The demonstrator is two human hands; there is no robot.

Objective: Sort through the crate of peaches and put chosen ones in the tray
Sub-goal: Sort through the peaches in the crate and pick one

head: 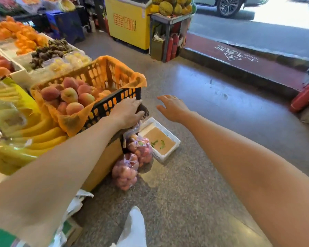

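Left grip point(127, 111) clasps the crate's point(114, 102) near corner, peaches point(70, 96) just beyond; right grip point(171, 107) hovers wide beside it, holding nothing, tray point(168, 133) below.

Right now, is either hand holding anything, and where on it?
The left hand grips the crate at its near right corner. The right hand is open in the air and holds nothing.

The black lattice crate point(112, 104), lined with orange netting point(128, 75), sits tilted, its near corner under the left hand's point(126, 113) fingers point(134, 102). Pink-and-yellow peaches point(70, 96) are heaped inside, left of the fingers. The white tray point(168, 152) lies flat on the floor point(203, 122) below them.
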